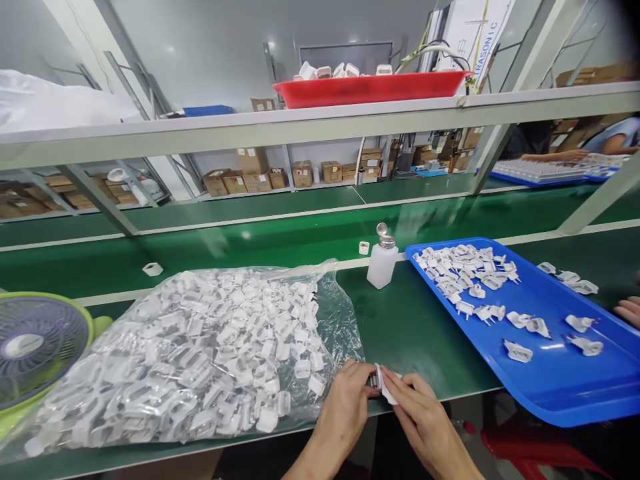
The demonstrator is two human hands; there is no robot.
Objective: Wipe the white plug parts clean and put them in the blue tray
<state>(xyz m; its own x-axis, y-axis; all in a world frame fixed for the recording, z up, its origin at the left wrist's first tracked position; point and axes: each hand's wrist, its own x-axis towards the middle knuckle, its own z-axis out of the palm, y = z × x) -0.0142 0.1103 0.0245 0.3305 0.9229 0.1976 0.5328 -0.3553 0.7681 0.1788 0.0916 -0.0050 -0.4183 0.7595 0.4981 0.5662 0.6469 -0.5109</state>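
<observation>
My left hand (346, 399) and my right hand (421, 412) meet at the table's front edge, both closed on a white plastic plug housing (386, 389). The left fingertips pinch its left end, where something dark and shiny shows; the right fingers press along its other side. Left of my hands lies a clear plastic bag (345, 327) spread with many white plug housings (200, 353). To the right, a blue tray (555, 380) bears several white plug pieces with pins (483, 267). A white pump bottle (383, 267) with a metal top stands beyond my hands.
A green and purple fan (35, 347) stands at the left edge. Single white pieces (153, 269) lie on the green belt. Overhead, a red tray (370, 90) sits on a shelf. Another person's hand (629, 311) shows at the right, near loose pieces (570, 277).
</observation>
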